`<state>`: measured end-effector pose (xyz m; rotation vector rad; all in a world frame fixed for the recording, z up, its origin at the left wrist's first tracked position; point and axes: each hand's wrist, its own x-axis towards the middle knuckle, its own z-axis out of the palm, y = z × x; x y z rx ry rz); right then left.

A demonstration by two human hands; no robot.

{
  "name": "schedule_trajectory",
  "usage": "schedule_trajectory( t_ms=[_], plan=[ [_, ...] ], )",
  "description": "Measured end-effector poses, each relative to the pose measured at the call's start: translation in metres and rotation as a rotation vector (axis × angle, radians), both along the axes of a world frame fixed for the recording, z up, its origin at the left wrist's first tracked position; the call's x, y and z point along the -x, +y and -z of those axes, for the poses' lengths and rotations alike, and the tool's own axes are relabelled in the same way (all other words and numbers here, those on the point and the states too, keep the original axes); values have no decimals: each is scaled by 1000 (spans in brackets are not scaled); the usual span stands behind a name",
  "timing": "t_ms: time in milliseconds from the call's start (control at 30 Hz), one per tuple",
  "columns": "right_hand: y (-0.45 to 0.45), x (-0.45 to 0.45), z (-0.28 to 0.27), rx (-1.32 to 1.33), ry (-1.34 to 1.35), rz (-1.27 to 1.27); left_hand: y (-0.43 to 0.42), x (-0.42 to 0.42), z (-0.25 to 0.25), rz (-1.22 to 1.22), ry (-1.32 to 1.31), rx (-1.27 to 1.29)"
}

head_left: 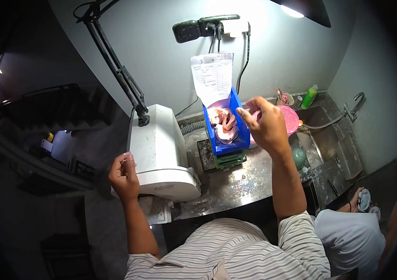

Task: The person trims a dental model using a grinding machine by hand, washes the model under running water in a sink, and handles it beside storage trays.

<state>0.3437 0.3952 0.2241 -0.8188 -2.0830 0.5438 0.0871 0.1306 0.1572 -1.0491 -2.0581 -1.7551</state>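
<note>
My left hand (124, 178) is raised beside the left side of a white machine (158, 144), its fingers curled in; anything between them is hidden. My right hand (267, 125) is in the air just right of a blue bin (241, 135), thumb and bent forefinger apart, with pink showing in the gap. The bin holds pink and white horseshoe-shaped pieces (226, 133) that look like dental casts. A handwritten paper form (213, 77) stands up at the bin's back end. Under the bin's front end is a green bin (230, 159).
Behind my right hand is a round pink tub (289, 120). A green bottle (309, 97) and a small cup (284, 99) stand near the metal sink (317, 140) with its tap (358, 99). A black lamp arm (114, 60) rises at left. At lower right, another person's hand (358, 198) holds a pale object.
</note>
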Motion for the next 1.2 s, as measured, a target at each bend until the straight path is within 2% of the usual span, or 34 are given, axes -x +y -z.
schedule_trajectory(
  t_ms=[33,100,200,267,367,433,533,667,767,833,967,1067,1200],
  plan=[
    [-4,-4,-1,211,-73,48,3,0,3,-82,89,71],
    [-1,-3,19,135,-82,35,5,-5,1,-100,119,84],
    [-1,5,31,156,-62,29,4,-4,1,-118,164,109],
    [-4,9,32,21,-9,81,3,-2,2,-127,171,107],
    [-6,5,29,-36,-28,100,2,0,5,-148,157,98],
    [-3,-4,23,22,0,112,3,3,5,-136,163,99],
    [5,-30,6,74,190,122,2,1,5,-138,162,105],
    [32,-67,3,-50,129,318,2,1,6,-135,185,92],
    [47,-77,27,-66,6,437,1,-3,3,-158,189,130],
    [63,-71,60,-131,32,448,2,-4,3,-161,185,121],
    [120,-52,145,-54,-66,477,3,-3,3,-170,196,103],
    [130,-43,182,2,-147,469,4,-4,4,-174,210,80],
    [123,-41,173,117,-235,486,3,-1,7,-180,228,67]
  ],
)
